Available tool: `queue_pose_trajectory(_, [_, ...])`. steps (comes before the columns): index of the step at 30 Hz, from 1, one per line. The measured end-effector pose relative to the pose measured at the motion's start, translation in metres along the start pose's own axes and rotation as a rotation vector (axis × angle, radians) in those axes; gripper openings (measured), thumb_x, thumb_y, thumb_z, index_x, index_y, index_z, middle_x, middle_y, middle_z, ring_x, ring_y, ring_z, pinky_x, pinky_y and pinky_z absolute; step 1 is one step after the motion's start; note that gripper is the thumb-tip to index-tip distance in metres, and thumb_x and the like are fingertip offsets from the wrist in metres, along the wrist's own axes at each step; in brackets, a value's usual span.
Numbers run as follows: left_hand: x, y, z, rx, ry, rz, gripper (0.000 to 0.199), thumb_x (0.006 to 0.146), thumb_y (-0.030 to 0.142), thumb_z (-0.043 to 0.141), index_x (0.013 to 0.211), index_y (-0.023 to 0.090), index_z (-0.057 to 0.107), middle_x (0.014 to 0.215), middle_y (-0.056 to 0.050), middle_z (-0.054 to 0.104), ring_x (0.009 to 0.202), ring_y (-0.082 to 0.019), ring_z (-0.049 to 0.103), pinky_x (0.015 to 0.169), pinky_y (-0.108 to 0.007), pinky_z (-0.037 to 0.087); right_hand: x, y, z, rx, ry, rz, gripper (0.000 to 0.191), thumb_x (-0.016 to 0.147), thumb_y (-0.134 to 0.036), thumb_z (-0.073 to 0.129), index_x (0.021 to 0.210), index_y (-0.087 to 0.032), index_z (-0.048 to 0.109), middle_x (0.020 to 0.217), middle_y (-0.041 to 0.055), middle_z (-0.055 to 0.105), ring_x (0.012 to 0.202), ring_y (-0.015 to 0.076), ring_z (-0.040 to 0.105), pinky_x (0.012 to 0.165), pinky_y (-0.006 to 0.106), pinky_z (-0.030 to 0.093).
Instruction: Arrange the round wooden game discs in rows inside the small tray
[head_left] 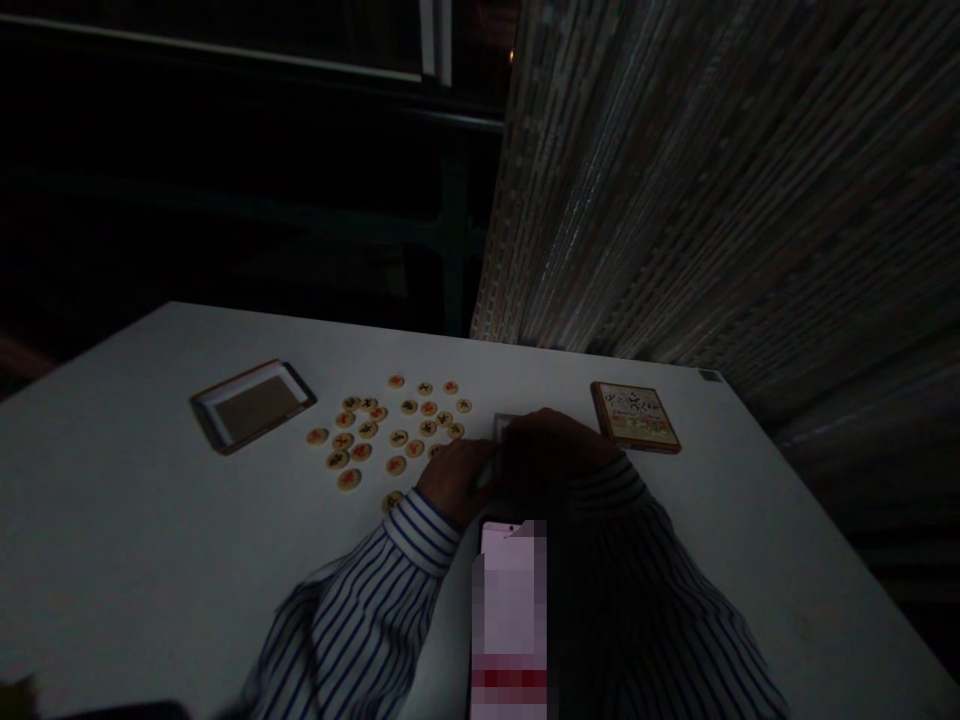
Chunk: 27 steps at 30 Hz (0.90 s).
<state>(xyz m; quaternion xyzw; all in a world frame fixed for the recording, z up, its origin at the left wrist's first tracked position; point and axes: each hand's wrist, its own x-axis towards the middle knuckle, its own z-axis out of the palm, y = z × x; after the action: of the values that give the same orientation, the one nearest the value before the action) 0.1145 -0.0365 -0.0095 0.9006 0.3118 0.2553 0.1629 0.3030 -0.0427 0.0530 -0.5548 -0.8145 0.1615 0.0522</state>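
Observation:
My left hand (456, 476) and my right hand (551, 445) meet over the white table (247, 580), fingers curled round a small thing with a pale, straight edge (501, 428). Most of that thing is hidden by my hands and the dark, so its kind does not show. Round Chinese chess pieces (398, 438) with red or black characters lie loosely spread to the left of my left hand, the nearest of them partly behind it. Just below my hands lies a lit phone (514, 600), its screen blurred out.
An open, shallow box part (255, 405) rests at the left of the table. To the right of my hands is a box lid (637, 415) with printed characters. A string curtain (637, 200) hangs beyond the table's far right edge. The room is dim.

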Motion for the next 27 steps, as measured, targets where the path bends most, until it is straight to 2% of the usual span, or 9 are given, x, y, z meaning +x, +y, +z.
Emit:
queue_pose_trajectory(3, [-0.0001,0.0000,-0.0001,0.007,-0.023,-0.018,0.041,0.071,0.029,0.057,0.111,0.017,0.055,0.104,-0.011,0.063,0.096,-0.026,0.057,0.080,-0.040,0.044,0.0008,-0.0007,0.0014,-0.049,-0.061,-0.010,0.016,0.076,-0.019,0.054,0.081,-0.015,0.068,0.078,0.0090,0.069,0.065,0.0175,0.061,0.057,0.025,0.042])
queue_pose_trajectory(9, [-0.0006,0.0010,-0.0013,0.008,-0.047,-0.004,0.042,0.074,0.031,0.055,0.113,0.017,0.053,0.107,-0.011,0.063,0.098,-0.026,0.056,0.082,-0.040,0.043,0.0005,-0.0039,0.0050,-0.066,-0.081,0.089,0.018,0.077,-0.024,0.053,0.086,-0.017,0.068,0.080,0.0084,0.068,0.069,0.0188,0.062,0.057,0.025,0.042])
queue_pose_trajectory(16, [-0.0018,-0.0002,-0.0016,0.007,-0.045,0.005,0.042,0.072,0.030,0.057,0.112,0.017,0.053,0.107,-0.010,0.063,0.097,-0.026,0.056,0.080,-0.040,0.043,0.0022,-0.0087,0.0056,-0.076,-0.100,0.063,0.019,0.076,-0.022,0.054,0.087,-0.018,0.068,0.082,0.0091,0.068,0.071,0.0217,0.063,0.059,0.028,0.045])
queue_pose_trajectory(27, [0.0009,0.0066,-0.0066,0.060,-0.098,-0.033,0.038,0.075,0.033,0.054,0.109,0.017,0.055,0.105,-0.009,0.063,0.096,-0.025,0.057,0.080,-0.040,0.044,0.0021,-0.0094,0.0051,-0.105,-0.112,0.070,0.023,0.076,-0.023,0.054,0.095,-0.018,0.067,0.092,0.0081,0.068,0.081,0.0193,0.062,0.070,0.026,0.046])
